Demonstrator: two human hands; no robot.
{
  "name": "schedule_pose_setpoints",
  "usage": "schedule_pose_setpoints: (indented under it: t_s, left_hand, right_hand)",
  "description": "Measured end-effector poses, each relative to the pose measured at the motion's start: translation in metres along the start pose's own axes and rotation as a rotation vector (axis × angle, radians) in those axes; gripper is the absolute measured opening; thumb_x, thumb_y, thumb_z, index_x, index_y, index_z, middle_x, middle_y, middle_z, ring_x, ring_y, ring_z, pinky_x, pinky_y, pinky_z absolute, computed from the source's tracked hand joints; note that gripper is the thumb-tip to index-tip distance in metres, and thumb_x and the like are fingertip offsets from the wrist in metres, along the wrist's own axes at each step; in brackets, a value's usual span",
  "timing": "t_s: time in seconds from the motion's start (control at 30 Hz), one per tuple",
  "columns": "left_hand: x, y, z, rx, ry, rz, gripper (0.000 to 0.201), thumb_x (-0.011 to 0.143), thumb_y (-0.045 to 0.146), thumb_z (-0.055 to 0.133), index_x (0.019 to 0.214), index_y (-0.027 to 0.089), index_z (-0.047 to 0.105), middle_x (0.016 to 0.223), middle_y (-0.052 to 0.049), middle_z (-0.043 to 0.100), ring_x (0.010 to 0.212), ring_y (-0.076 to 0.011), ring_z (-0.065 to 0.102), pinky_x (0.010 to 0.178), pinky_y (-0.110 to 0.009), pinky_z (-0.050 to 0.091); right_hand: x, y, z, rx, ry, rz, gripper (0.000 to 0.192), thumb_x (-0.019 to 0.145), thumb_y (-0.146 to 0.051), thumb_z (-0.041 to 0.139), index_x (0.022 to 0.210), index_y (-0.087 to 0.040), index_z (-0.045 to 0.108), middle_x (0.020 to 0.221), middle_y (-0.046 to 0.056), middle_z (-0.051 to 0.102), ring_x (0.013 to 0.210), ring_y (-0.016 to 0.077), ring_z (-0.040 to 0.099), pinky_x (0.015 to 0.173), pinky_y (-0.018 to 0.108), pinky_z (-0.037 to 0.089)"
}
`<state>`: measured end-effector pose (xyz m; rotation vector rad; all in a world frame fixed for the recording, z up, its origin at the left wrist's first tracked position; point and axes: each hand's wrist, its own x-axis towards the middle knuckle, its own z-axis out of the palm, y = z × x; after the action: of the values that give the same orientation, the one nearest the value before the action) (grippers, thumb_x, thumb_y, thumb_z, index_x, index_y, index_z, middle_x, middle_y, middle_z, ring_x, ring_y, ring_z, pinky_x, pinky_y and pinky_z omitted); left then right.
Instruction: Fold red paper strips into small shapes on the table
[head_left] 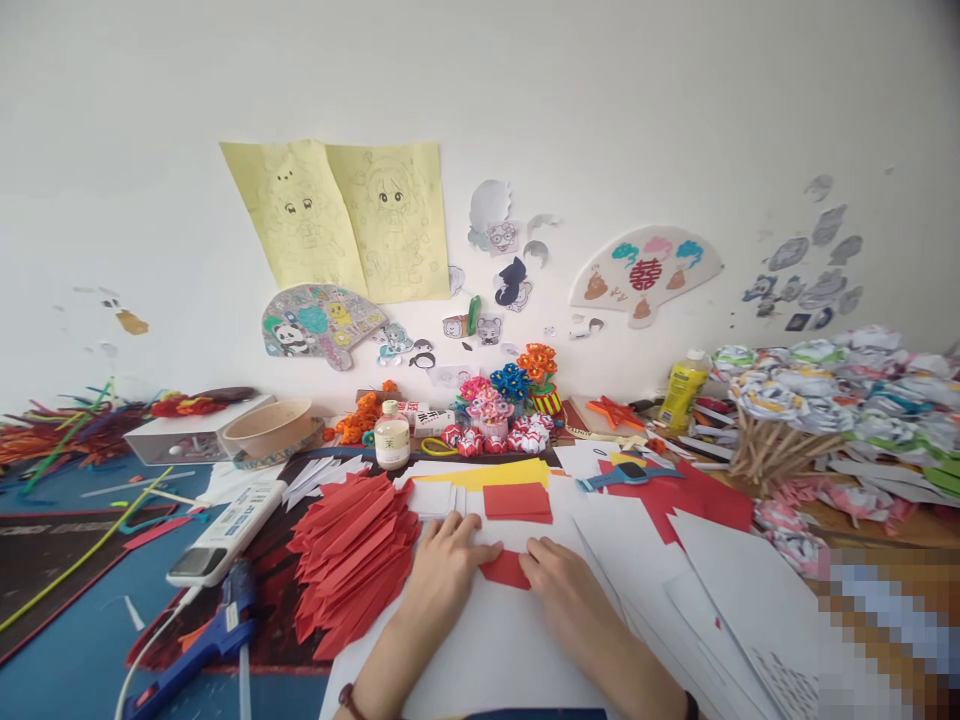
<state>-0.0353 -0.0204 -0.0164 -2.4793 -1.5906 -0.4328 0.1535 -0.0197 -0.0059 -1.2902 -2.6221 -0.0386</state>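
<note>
While both forearms reach in from the bottom edge, the left hand (442,570) lies palm down with its fingers spread flat, pressing onto the small red paper piece (504,570) and the white sheet (480,650) beneath it. Right beside it, the right hand (564,580) is flat too, fingertips on the other edge of that same red piece; neither hand is closed around anything, both simply press down. The red piece sits between the two hands, near the middle of the white sheet.

Just ahead lies a stack of red rectangles (517,500), with yellow paper (487,475) behind it. To the left fans a heap of folded red strips (352,560). Further left rest a white remote control (225,530) and a blue glue gun (202,640) on the blue mat (67,640). A small bottle (391,435) stands behind the strips, near a round bowl (268,428) and little paper flowers (510,400). A yellow glue bottle (682,395) stands to the right, by a pile of wrapped sticks (810,400).

Up on the white wall hang two yellow cartoon drawings (345,215), a panda fan (319,322) and a white fan (645,270) bearing a red Chinese double-happiness character. The bottle's label is too small to read.
</note>
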Motion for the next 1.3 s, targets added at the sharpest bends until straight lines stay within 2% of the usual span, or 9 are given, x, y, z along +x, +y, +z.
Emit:
schedule_pose_setpoints:
  t_s: [0.17, 0.3, 0.4, 0.5, 0.63, 0.8, 1.1, 1.17, 1.3]
  left_hand:
    - [-0.001, -0.003, 0.001, -0.067, 0.013, -0.024, 0.055, 0.086, 0.005, 0.049, 0.114, 0.051, 0.058, 0.111, 0.000, 0.059, 0.096, -0.0227, 0.048, 0.074, -0.035, 0.032]
    - [-0.001, -0.007, 0.002, -0.217, 0.022, -0.069, 0.058, 0.080, -0.002, 0.045, 0.104, 0.045, 0.067, 0.111, 0.000, 0.059, 0.095, -0.0212, 0.050, 0.073, -0.033, 0.034]
    - [0.001, -0.008, 0.002, -0.361, 0.066, -0.140, 0.048, 0.083, 0.001, 0.041, 0.100, 0.035, 0.070, 0.104, -0.002, 0.062, 0.093, -0.0204, 0.052, 0.075, -0.032, 0.037]
    - [0.004, -0.003, 0.000, -0.414, 0.106, -0.199, 0.028, 0.088, 0.014, 0.044, 0.096, 0.025, 0.068, 0.095, -0.004, 0.063, 0.089, -0.0218, 0.053, 0.076, -0.034, 0.039]
    - [0.006, 0.006, -0.004, -0.396, 0.072, -0.231, 0.008, 0.082, 0.019, 0.054, 0.082, 0.022, 0.061, 0.091, -0.004, 0.061, 0.088, -0.0229, 0.052, 0.076, -0.034, 0.039]
    - [0.005, 0.008, -0.004, -0.393, 0.075, -0.270, 0.011, 0.080, 0.013, 0.052, 0.080, 0.022, 0.058, 0.089, -0.002, 0.060, 0.087, -0.0217, 0.052, 0.076, -0.033, 0.038]
    - [0.007, 0.006, 0.003, -0.449, 0.059, -0.346, 0.010, 0.078, 0.014, 0.054, 0.078, 0.022, 0.061, 0.084, -0.001, 0.060, 0.086, -0.0206, 0.053, 0.077, -0.032, 0.037]
    - [0.007, 0.006, 0.003, -0.449, 0.055, -0.341, 0.011, 0.078, 0.013, 0.053, 0.079, 0.021, 0.060, 0.085, -0.001, 0.060, 0.086, -0.0206, 0.053, 0.077, -0.032, 0.036]
    - [0.008, 0.006, 0.002, -0.506, 0.042, -0.334, 0.011, 0.078, 0.012, 0.050, 0.079, 0.020, 0.058, 0.084, -0.002, 0.061, 0.084, -0.0198, 0.054, 0.076, -0.031, 0.035]
  right_hand:
    - [0.000, -0.001, -0.002, 0.020, -0.031, 0.026, 0.039, 0.066, 0.013, 0.037, 0.077, -0.015, 0.062, 0.081, 0.006, 0.062, 0.078, 0.0194, 0.058, 0.065, 0.027, 0.042]
    - [0.000, 0.000, -0.001, 0.008, -0.037, 0.027, 0.037, 0.066, 0.012, 0.039, 0.077, -0.015, 0.062, 0.082, 0.006, 0.062, 0.076, 0.0191, 0.057, 0.063, 0.027, 0.039]
    - [0.000, 0.002, 0.002, 0.019, -0.003, 0.024, 0.036, 0.065, 0.012, 0.039, 0.074, -0.016, 0.059, 0.080, 0.005, 0.060, 0.074, 0.0184, 0.056, 0.061, 0.027, 0.038]
    - [-0.001, 0.004, 0.006, 0.028, 0.034, 0.015, 0.035, 0.065, 0.012, 0.038, 0.070, -0.017, 0.057, 0.078, 0.004, 0.059, 0.072, 0.0181, 0.055, 0.060, 0.027, 0.037]
    - [-0.001, 0.006, 0.011, 0.027, 0.029, 0.035, 0.032, 0.066, 0.011, 0.038, 0.066, -0.017, 0.054, 0.076, 0.004, 0.058, 0.070, 0.0177, 0.054, 0.059, 0.027, 0.035]
    - [-0.001, 0.008, 0.012, 0.023, 0.042, 0.033, 0.030, 0.064, 0.009, 0.039, 0.065, -0.017, 0.053, 0.076, 0.003, 0.057, 0.070, 0.0170, 0.054, 0.059, 0.027, 0.033]
    - [-0.001, 0.007, 0.010, 0.060, 0.034, 0.029, 0.032, 0.056, 0.010, 0.039, 0.065, -0.018, 0.052, 0.077, 0.003, 0.058, 0.071, 0.0171, 0.054, 0.058, 0.027, 0.032]
    - [0.000, 0.007, 0.010, 0.102, 0.061, 0.057, 0.032, 0.059, 0.011, 0.039, 0.066, -0.018, 0.052, 0.077, 0.002, 0.058, 0.071, 0.0166, 0.054, 0.059, 0.026, 0.033]
    - [0.003, 0.010, 0.009, 0.315, 0.147, 0.180, 0.023, 0.078, 0.000, 0.044, 0.076, -0.020, 0.056, 0.080, 0.001, 0.059, 0.071, 0.0160, 0.055, 0.061, 0.025, 0.037]
